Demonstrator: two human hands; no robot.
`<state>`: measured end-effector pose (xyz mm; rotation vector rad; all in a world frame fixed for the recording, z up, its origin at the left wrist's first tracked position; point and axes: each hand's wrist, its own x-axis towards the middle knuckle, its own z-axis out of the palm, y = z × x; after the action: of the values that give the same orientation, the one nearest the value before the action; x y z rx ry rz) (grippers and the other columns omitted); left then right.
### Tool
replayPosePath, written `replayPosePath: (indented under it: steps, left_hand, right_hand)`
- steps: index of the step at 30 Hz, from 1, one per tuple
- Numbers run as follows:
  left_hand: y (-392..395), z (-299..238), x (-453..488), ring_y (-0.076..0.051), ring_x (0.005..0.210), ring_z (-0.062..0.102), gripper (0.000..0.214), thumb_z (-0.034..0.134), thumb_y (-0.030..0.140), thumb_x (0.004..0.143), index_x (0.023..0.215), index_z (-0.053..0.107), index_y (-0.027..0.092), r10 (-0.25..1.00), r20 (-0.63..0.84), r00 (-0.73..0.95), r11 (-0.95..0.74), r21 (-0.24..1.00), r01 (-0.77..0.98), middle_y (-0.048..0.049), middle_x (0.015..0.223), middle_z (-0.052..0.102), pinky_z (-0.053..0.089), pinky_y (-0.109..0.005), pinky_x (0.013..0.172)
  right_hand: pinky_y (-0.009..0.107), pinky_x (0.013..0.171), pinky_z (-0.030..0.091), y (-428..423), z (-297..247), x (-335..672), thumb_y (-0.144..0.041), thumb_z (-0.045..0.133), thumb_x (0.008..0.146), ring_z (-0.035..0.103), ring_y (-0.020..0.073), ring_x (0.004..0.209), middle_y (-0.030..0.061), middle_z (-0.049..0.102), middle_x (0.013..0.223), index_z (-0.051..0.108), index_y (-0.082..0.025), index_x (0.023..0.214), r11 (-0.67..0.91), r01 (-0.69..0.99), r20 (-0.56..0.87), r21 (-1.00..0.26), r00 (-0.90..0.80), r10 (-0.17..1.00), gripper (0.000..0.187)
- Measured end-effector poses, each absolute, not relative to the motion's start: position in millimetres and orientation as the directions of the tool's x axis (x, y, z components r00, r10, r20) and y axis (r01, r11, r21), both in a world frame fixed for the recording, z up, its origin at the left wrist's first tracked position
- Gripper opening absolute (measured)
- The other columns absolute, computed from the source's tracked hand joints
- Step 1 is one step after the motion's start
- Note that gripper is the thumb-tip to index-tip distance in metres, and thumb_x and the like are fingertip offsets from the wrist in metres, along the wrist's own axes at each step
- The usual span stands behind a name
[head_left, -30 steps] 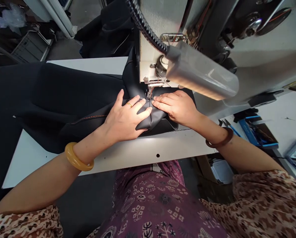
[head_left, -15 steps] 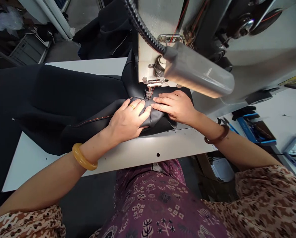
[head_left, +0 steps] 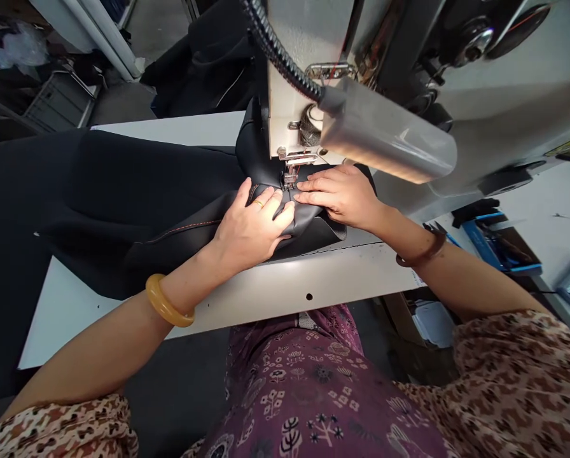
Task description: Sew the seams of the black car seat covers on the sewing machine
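Note:
A black leather-like cover (head_left: pixel 161 184) with an orange stitched seam lies under the presser foot (head_left: pixel 290 178) of a sewing machine (head_left: pixel 292 121). Just left of and below the foot, my left hand (head_left: pixel 250 226) grips a fold of the cover, fingers bent over the top and thumb lower down. To the right of the foot, my right hand (head_left: pixel 345 194) lies palm down on the material, fingers stretched toward the needle area. Its thumb is hidden. The fingertips of both hands are close to the foot, with a dark seam between them.
A lamp (head_left: pixel 390 133) on a flexible neck hangs over the right hand. The white table's front edge (head_left: pixel 261 312) runs before my lap. At right are a blue-edged box (head_left: pixel 504 245) and, lower, a cardboard box (head_left: pixel 402 318). More dark material (head_left: pixel 208 63) lies behind the table.
The whole view has shifted slightly to the right. Both hands keep nearly the same places on the cover beside the presser foot; the left fingers have moved slightly.

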<state>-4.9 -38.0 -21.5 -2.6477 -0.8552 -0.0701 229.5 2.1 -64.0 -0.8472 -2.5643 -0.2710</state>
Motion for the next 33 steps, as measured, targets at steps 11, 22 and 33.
replayPosePath:
  steps: [11, 22, 33]
  left_hand:
    - [-35, -16, -7, -0.032, 0.124, 0.052, 0.045, 0.037, 0.033, 0.096, 0.133, 0.049, 0.012, 0.578, 0.129, 0.805, -0.755, -0.289, 0.589, -0.0182, 0.132, 0.056, 0.032, -0.061, 0.108]
    - [-64, -15, -15, -0.034, 0.127, 0.049, 0.047, 0.048, 0.025, 0.091, 0.134, 0.048, 0.007, 0.576, 0.138, 0.806, -0.769, -0.245, 0.591, -0.021, 0.137, 0.051, 0.04, -0.053, 0.103]
    - [-68, 7, -79, -0.025, 0.094, 0.067, 0.047, 0.04, 0.004, 0.086, 0.124, 0.058, 0.024, 0.648, 0.151, 0.746, -0.662, -0.373, 0.651, -0.0081, 0.104, 0.071, 0.048, -0.035, 0.065]
  right_hand:
    - [0.038, 0.09, 0.047, 8, -60, 229, -0.013, 0.038, 0.089, 0.056, 0.0191, 0.114, 0.0009, 0.064, 0.124, 0.063, -0.025, 0.121, 0.744, 0.668, 0.339, 0.027, -0.706, 0.622, 0.042]
    - [0.039, 0.087, 0.046, -59, -89, 217, -0.027, 0.041, 0.091, 0.059, 0.0216, 0.1, 0.0113, 0.067, 0.106, 0.062, -0.017, 0.104, 0.56, 0.741, 0.472, -0.37, -0.369, 0.801, 0.027]
    - [0.03, 0.068, 0.051, -39, -73, 187, -0.029, 0.086, 0.036, 0.06, 0.0167, 0.071, 0.0018, 0.063, 0.069, 0.054, -0.016, 0.062, -0.52, 0.114, -0.502, -0.847, -0.498, 0.707, 0.043]
